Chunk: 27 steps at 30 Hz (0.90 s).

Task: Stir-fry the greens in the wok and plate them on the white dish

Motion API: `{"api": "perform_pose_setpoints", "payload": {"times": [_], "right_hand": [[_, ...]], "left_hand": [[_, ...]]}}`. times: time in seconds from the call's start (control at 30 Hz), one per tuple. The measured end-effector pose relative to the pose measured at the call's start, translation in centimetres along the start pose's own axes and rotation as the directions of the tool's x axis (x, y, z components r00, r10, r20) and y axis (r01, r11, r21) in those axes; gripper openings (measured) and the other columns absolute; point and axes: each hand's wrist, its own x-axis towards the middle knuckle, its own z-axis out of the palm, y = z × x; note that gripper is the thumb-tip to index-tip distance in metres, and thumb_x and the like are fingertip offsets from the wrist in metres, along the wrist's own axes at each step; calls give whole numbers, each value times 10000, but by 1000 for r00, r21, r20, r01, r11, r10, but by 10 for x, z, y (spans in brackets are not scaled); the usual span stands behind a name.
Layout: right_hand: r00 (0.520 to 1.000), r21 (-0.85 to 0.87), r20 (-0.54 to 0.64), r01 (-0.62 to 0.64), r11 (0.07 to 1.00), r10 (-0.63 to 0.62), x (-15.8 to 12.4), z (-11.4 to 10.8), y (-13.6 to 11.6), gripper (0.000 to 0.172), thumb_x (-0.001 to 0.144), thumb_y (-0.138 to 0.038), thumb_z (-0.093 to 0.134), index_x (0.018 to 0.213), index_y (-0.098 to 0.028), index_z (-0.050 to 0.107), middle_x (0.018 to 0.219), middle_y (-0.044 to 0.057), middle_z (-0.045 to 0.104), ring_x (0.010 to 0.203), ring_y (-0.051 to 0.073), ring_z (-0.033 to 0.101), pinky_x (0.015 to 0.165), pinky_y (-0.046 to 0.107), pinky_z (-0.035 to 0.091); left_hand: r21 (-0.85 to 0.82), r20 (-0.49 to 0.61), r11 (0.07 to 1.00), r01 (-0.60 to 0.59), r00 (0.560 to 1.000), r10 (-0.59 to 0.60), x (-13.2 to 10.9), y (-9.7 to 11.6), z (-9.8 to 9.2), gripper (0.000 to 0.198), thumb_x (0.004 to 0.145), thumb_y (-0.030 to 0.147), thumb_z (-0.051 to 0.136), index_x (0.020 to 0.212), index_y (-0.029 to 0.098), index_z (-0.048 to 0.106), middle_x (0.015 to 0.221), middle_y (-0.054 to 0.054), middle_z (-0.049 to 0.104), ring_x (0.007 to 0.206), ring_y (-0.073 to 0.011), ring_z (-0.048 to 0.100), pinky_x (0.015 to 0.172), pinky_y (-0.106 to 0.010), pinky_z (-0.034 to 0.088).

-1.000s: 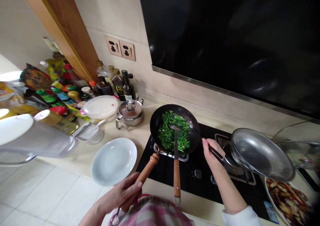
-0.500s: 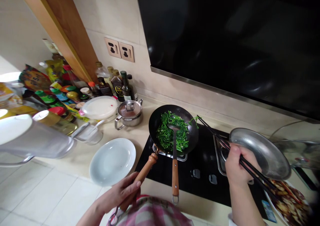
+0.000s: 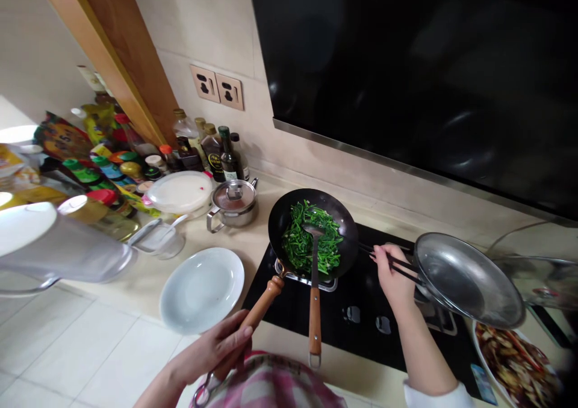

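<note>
My left hand (image 3: 230, 339) is wrapped round the turned wooden handle (image 3: 262, 302) of a black wok (image 3: 347, 239). Cooked leafy greens (image 3: 300, 239) lie in the wok, and a spatula (image 3: 315, 312) rests in them with its wooden handle pointing towards me. To the wok's right, my right hand (image 3: 394, 275) is closed on a pair of dark chopsticks (image 3: 404, 265). Their front ends are near the wok's right rim, partly lost against the black hob, and the back ends reach the silver pan (image 3: 469, 281).
A white plate (image 3: 203, 290) stands left of the wok. Behind it are a small lidded pot (image 3: 233, 203) and many bottles (image 3: 230, 155). A plate of brown food (image 3: 515, 366) sits at lower right. The black hob (image 3: 334, 318) carries the wok; a dark range hood (image 3: 406, 65) hangs above.
My right hand has moved left, towards the wok. The chopsticks have come down from above the rim to its right side, and the strand of greens at their tips no longer shows.
</note>
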Motion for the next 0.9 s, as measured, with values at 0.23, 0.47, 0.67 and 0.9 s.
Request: {"api": "perform_pose_setpoints", "payload": {"times": [0.23,0.47,0.67,0.9], "right_hand": [[990,142,71,-127,982,118,-4,3,9,345,869,-552,536,767,-225,576,669,20,680,640,210,694,598,310,558],[986,317,4,-158,935,165,-13,11,15,344,867,-535,548,774,-205,579,686,33,686,634,218,699,616,337,581],[961,378,-224,-69,923,163,-12,-16,-3,320,870,-485,575,774,-180,583,646,43,682,571,212,684,618,365,577],[863,537,-447,48,842,236,-7,-32,-24,308,832,-459,634,732,-182,547,608,-7,606,469,175,633,523,371,594]], "left_hand": [[-23,5,1000,19,1000,-19,3,-1,1,807,714,727,591,1279,163,478,821,-43,628,717,-199,609,675,-319,473],[-5,-2,999,37,999,-37,3,-2,1,779,722,737,570,1236,165,446,823,-24,605,727,-199,610,683,-325,474],[-17,33,1000,-15,999,15,4,0,2,567,779,672,566,1062,183,521,800,-18,597,703,-181,603,652,-306,465],[6,35,1000,-25,999,25,4,-2,2,533,805,652,550,1052,180,524,809,-35,602,700,-189,610,648,-312,470]]}}
